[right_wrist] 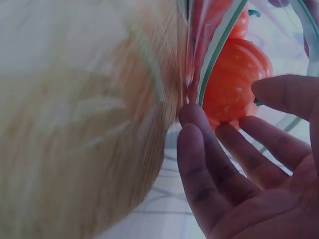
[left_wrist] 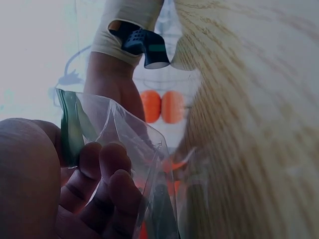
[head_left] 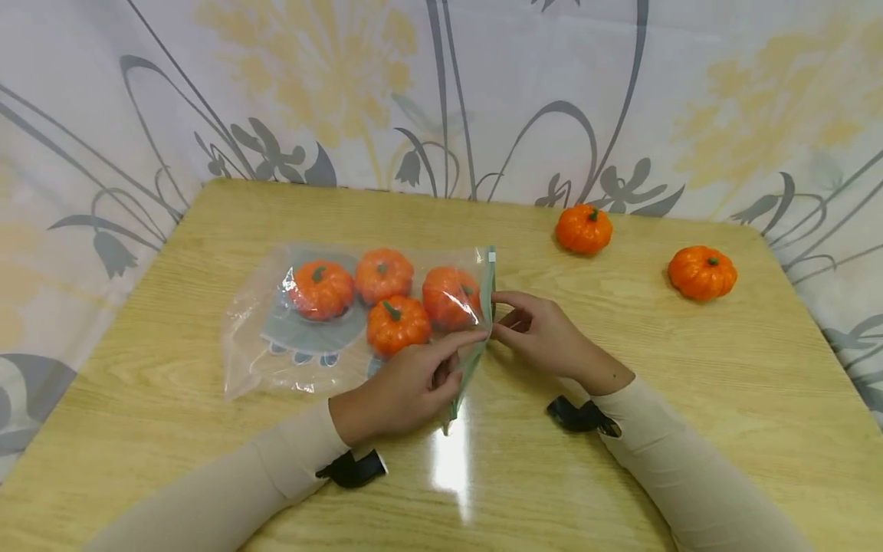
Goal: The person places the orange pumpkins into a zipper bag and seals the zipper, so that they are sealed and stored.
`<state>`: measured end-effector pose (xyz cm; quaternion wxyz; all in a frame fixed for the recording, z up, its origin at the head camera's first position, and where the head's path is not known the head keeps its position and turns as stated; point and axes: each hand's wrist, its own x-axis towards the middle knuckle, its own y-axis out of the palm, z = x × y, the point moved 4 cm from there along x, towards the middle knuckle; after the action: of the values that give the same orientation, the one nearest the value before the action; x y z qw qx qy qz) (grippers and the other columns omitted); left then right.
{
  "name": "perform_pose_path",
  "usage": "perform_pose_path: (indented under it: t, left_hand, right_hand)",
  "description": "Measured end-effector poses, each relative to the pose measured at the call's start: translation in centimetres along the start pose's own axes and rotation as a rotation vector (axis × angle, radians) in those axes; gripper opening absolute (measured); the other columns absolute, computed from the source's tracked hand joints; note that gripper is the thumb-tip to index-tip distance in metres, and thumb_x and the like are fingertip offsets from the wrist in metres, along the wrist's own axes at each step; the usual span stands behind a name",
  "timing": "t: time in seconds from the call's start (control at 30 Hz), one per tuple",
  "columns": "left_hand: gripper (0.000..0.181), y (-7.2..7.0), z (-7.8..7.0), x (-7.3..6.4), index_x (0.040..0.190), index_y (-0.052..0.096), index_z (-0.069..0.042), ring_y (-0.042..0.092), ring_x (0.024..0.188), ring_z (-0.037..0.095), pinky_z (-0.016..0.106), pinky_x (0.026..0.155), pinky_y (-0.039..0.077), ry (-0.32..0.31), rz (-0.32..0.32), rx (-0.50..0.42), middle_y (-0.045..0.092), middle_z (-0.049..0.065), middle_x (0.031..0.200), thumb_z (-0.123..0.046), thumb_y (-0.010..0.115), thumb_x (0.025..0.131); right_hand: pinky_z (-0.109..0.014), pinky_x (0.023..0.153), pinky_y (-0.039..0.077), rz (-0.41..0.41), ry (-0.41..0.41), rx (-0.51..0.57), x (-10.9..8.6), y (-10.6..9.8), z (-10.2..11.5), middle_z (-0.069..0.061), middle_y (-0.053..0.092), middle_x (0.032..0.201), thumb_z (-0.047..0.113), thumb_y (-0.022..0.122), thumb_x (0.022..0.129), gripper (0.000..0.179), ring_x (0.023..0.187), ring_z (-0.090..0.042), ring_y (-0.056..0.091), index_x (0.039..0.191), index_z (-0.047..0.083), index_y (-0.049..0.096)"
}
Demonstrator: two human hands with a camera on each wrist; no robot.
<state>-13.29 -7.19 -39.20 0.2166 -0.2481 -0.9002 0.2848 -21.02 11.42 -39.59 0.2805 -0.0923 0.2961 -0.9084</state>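
Step, as I judged it: opening the mouth of the zip bag. My left hand gripped the green rim in its curled fingers; my right hand, fingers loosely extended, touched that rim, no visible pinch. Next move probably called for holding the mouth apart, then sending the right hand to the loose pumpkin at one o'clock from it, or the farther pumpkin at two. Bag lay on the tabletop, eleven o'clock from the left hand, mouth toward three: clear, wrinkled, blue-green print, four orange pumpkins inside.
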Motion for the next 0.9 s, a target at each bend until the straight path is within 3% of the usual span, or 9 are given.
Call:
perform_pose_path:
  t: [0.2, 0.37, 0.67, 0.9]
  left_hand:
    - [0.054, 0.0, 0.1, 0.0, 0.147, 0.048, -0.013, 0.043, 0.061, 0.0, 0.017, 0.055, 0.041, -0.001, -0.008, 0.008, 0.053, -0.006, 0.077, -0.004, 0.053, 0.093]
    - [0.054, 0.1, 0.1, 0.0, 0.147, 0.048, -0.013, 0.043, 0.061, 0.0, 0.017, 0.055, 0.042, -0.004, -0.001, 0.0, 0.054, -0.006, 0.077, -0.004, 0.052, 0.094]
    - [0.052, 0.2, 0.0, -0.1, 0.145, 0.05, -0.01, 0.044, 0.062, -0.001, 0.017, 0.056, 0.042, 0.002, -0.006, 0.007, 0.054, -0.006, 0.076, -0.004, 0.053, 0.094]
    - [0.052, 0.2, 0.1, 0.0, 0.146, 0.049, -0.01, 0.044, 0.061, 0.0, 0.017, 0.056, 0.042, 0.0, 0.0, 0.013, 0.054, -0.006, 0.077, -0.004, 0.052, 0.094]
  right_hand:
    - [-0.03, 0.078, 0.058, 0.068, -0.013, 0.033, 0.0, 0.1, 0.1, -0.019, 0.059, 0.138, 0.006, 0.063, 0.095, 0.049, 0.103, -0.03, 0.07, 0.143, 0.003, 0.052]
    - [-0.032, 0.08, 0.058, 0.073, -0.04, 0.045, -0.1, 0.1, 0.1, -0.018, 0.055, 0.141, 0.004, 0.062, 0.096, 0.045, 0.103, -0.03, 0.069, 0.14, 0.004, 0.054]
    - [-0.04, 0.082, 0.059, -0.04, -0.068, -0.076, -0.1, -0.6, 0.0, -0.014, 0.066, 0.123, 0.005, 0.061, 0.097, 0.03, 0.096, -0.027, 0.071, 0.127, 0.004, 0.066]
    - [-0.043, 0.08, 0.059, -0.178, -0.088, -0.152, -0.1, -2.0, 0.1, -0.015, 0.068, 0.116, 0.005, 0.062, 0.096, 0.024, 0.095, -0.028, 0.069, 0.119, 0.004, 0.069]
